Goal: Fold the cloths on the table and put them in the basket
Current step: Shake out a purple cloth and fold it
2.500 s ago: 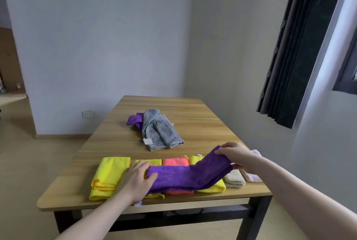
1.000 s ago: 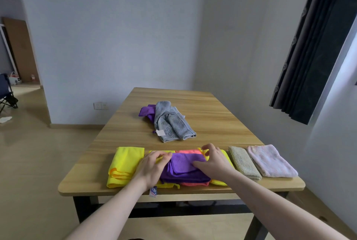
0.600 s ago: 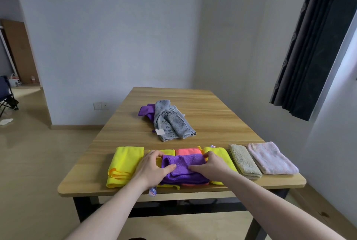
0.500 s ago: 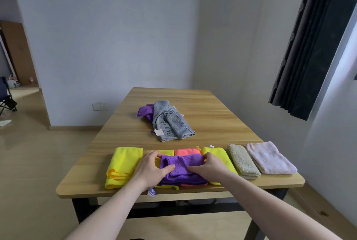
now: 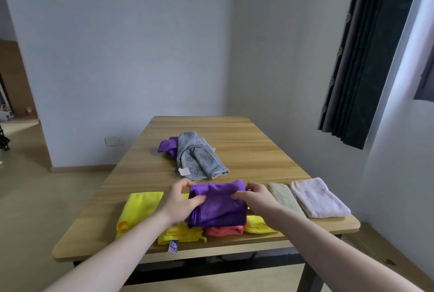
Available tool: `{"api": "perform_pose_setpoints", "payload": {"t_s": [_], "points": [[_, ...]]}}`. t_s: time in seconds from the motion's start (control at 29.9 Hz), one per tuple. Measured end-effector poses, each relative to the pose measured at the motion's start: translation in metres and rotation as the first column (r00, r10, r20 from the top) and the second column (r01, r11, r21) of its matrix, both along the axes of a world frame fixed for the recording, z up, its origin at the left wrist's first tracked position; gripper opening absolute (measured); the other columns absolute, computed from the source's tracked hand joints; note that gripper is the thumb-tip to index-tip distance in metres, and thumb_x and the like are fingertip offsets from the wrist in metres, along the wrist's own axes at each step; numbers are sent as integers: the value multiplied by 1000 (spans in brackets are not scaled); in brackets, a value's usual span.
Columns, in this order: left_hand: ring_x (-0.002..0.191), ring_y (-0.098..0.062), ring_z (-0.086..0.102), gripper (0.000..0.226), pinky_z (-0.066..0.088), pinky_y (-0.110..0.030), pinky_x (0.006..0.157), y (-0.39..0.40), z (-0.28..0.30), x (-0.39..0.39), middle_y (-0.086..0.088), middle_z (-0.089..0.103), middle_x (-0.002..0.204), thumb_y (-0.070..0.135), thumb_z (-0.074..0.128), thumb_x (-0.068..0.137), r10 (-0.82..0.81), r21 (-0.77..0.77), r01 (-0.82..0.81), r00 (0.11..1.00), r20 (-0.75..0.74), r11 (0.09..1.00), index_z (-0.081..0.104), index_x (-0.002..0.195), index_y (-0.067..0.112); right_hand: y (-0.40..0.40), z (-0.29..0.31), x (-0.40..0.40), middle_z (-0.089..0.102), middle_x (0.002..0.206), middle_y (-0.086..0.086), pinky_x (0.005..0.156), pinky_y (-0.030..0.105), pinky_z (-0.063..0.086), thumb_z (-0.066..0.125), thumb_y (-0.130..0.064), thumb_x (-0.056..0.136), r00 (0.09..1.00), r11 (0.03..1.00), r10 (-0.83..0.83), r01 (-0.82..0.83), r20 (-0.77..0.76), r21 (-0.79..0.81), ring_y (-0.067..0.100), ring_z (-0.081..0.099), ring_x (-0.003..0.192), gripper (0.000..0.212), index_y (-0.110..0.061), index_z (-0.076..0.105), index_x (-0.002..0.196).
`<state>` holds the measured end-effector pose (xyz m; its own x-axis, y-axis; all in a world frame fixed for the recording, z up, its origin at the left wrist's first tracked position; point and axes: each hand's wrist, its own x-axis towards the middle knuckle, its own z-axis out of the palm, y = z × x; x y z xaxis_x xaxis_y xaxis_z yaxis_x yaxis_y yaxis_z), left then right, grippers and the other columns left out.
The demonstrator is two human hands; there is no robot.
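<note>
The left hand (image 5: 179,201) pinches the left end of the folded purple cloth (image 5: 217,204), thumb on top and fingers curled behind its far edge; the right hand (image 5: 254,200) clasps the right end the same way, thumb lying across the top fold; both forearms reach in from the near edge of the table (image 5: 234,132), roughly mirrored, palms turned toward each other; the purple cloth sits on top of the row of folded pieces near the front edge, covering most of the coral cloth (image 5: 224,230) and partly covering two yellow ones; three yellow cloths show in all, a broad one (image 5: 138,209) at the left end, a second (image 5: 180,235) whose corner and printed tag (image 5: 173,246) hang over the front edge, and a third (image 5: 258,224) under the right wrist; to the right lie one beige cloth (image 5: 283,197) and one pink cloth (image 5: 317,197), the pink one close to the table's right corner; farther back, well apart from the row, a loose grey cloth (image 5: 199,157) lies over a second purple cloth (image 5: 168,146); bare wood stays open between that heap and the row, and across the far end and the right side of the tabletop.
</note>
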<state>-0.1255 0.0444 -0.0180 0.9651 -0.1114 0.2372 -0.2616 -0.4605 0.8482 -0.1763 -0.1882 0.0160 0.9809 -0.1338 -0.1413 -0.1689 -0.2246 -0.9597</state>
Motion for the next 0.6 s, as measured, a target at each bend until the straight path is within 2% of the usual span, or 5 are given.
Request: {"api": "perform_pose_setpoints", "payload": {"t_s": [0.17,0.3,0.4,0.5,0.6], "points": [[96,-22,72,62,57,-40,89,-24,43,8,-8,76,99,48,87,51,-136,-279,108,987,-82,954,71,100,13,-24,18,-2,67,94,12,68,34,61,70,-2,88,994,976,-64,44,84,215,21,66,81,30,4,61,117],[90,-17,76,41,61,-31,75,-50,61,16,-3,77,101,24,91,72,-274,-236,218,932,-238,947,71,107,14,-53,19,1,70,90,13,67,34,59,69,0,89,985,952,-132,96,108,289,21,67,75,29,4,60,116],[89,-17,75,32,57,-26,69,-75,67,26,-5,77,102,14,86,78,-299,-173,262,923,-241,949,72,107,12,-74,16,2,73,93,16,66,33,59,71,-3,90,987,947,-131,97,95,305,22,70,76,27,1,61,115],[98,-23,72,36,59,-31,80,-106,76,40,-9,76,105,15,86,70,-270,-153,243,942,-199,958,72,103,12,-97,12,2,74,109,21,76,39,62,74,-8,89,991,947,-106,76,81,313,32,74,93,32,-1,61,118],[96,-27,72,44,58,-47,90,-147,89,57,-13,77,101,26,78,53,-246,-166,218,954,-171,962,74,95,14,-131,10,6,76,105,15,78,37,60,79,-19,87,983,981,-111,85,145,173,27,75,94,32,-6,60,109]]}}
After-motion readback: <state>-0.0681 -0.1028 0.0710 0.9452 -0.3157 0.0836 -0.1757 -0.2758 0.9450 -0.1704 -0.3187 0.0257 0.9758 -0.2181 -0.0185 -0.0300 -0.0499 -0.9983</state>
